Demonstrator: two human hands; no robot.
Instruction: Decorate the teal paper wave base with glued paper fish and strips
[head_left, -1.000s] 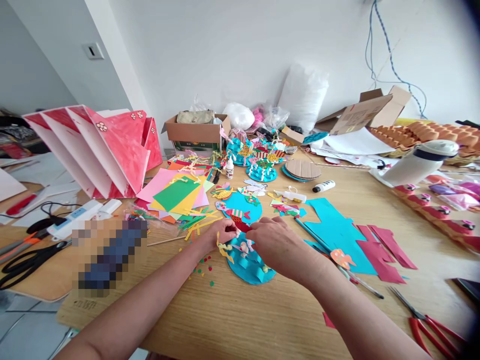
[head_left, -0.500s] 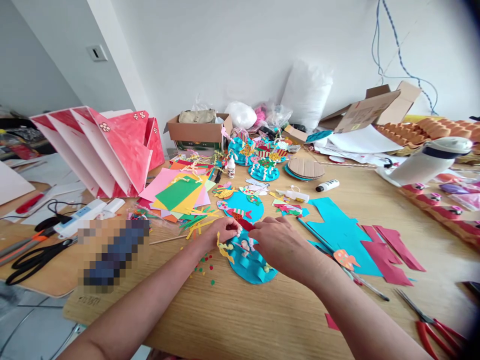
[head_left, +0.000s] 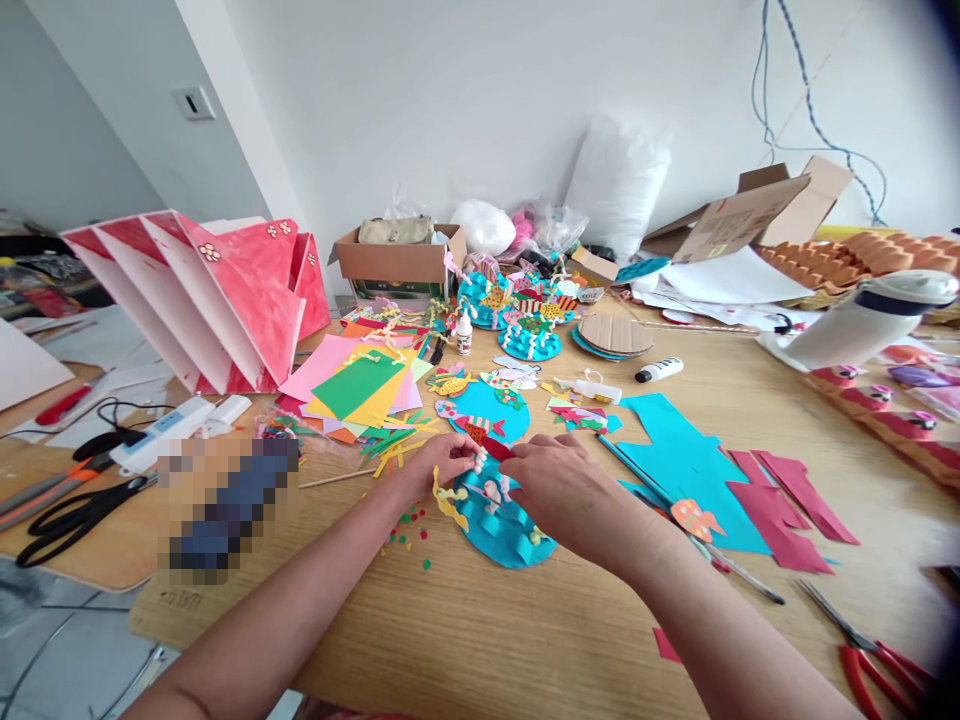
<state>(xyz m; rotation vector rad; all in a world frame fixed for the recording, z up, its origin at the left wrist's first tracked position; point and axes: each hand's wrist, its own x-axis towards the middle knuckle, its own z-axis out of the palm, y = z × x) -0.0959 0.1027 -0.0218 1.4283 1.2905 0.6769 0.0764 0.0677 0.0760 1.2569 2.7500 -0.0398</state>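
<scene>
Over the near blue paper disc (head_left: 499,550), with raised blue paper loops, my two hands are close together. My left hand (head_left: 442,465) pinches a short white twisted strip (head_left: 480,459) between thumb and fingertips. Opposite it, my right hand (head_left: 555,485) has its fingers closed at a red paper piece (head_left: 495,448); its fingertips are partly hidden. A yellow paper cutout (head_left: 450,505) stands at the disc's left edge, and small pale twists sit among the loops. Just behind lies a flat blue disc (head_left: 499,400) bearing a pink-and-red paper fish (head_left: 465,420).
Coloured paper sheets (head_left: 360,385) lie left of the discs, blue paper (head_left: 697,470) and dark red scraps (head_left: 776,510) to the right. Red-handled scissors (head_left: 862,640) rest at the near right. A glue bottle (head_left: 463,333) stands behind; a white flask (head_left: 862,320) leans at right.
The view has shifted very slightly. Both hands stay almost in place, and a little more of the white twisted strip shows below my left fingertips.
</scene>
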